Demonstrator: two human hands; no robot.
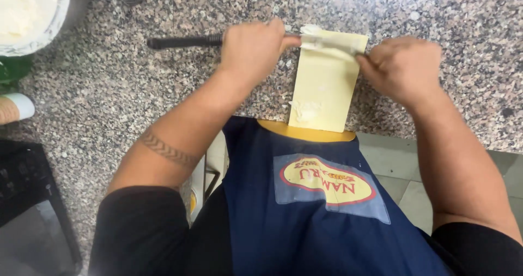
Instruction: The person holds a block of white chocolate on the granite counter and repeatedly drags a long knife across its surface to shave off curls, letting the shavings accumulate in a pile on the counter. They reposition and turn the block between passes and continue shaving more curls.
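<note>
Food-prep kitchen, speckled granite counter (136, 102), navy apron (305, 221), bowl of cream (32, 14)

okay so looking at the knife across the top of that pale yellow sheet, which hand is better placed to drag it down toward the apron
Left, probably. The left hand grips the knife by its black handle, so it can steer. The right hand only pinches the blade tip at the edge of the sheet.

The left hand (251, 50) is gripping a long knife (188, 41) by its dark handle, while the right hand (404, 66) is pinching the blade's far end. The blade is lying across the top of a pale yellow sheet (325, 85), perhaps dough, on the speckled table (109, 91). A white bowl (30, 14) is sitting far left.
</note>
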